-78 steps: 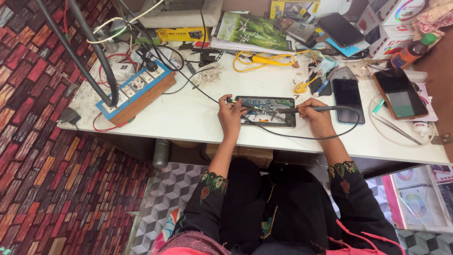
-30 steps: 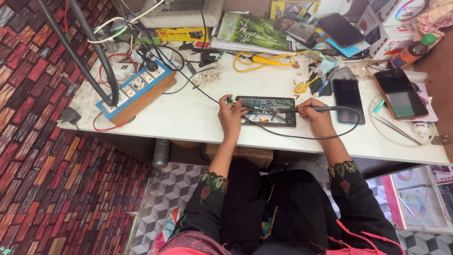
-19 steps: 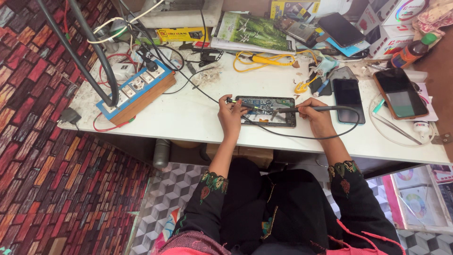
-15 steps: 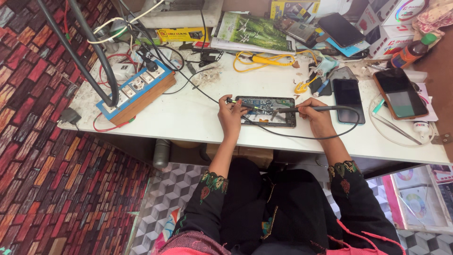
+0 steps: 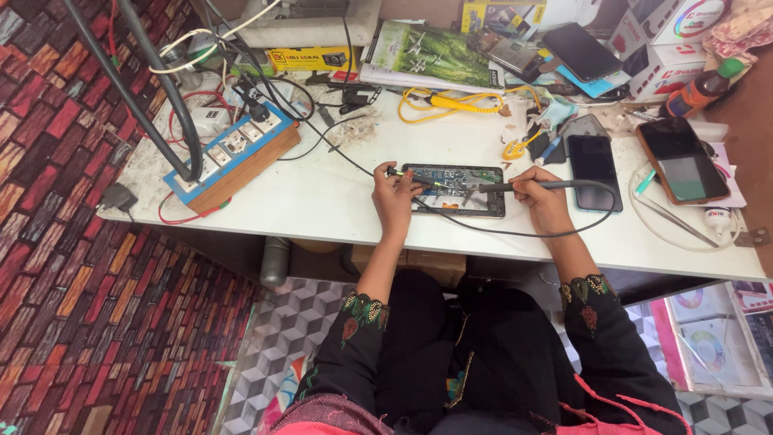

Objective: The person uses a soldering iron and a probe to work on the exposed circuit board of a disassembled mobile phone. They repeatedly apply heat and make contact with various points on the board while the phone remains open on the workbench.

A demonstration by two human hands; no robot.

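An opened phone point(image 5: 456, 190) with its insides showing lies on the white table point(image 5: 338, 201) in front of me. My left hand point(image 5: 393, 196) rests at the phone's left end and holds a thin dark probe or tweezers point(image 5: 409, 176) pointed over the board. My right hand point(image 5: 541, 197) is at the phone's right end, gripping a grey corded soldering iron point(image 5: 523, 186) like a pen, its tip over the phone's middle. The iron's black cord point(image 5: 499, 234) loops along the table's near edge.
A blue and wood power strip point(image 5: 229, 155) sits at the left with several cables. Two dark phones point(image 5: 593, 170) point(image 5: 680, 160) lie at the right. A yellow-handled tool with coiled cord point(image 5: 451, 102), booklets, boxes and a bottle point(image 5: 697, 89) crowd the back.
Both hands stay at the opened phone with their tools; only tiny shifts of the tips show.
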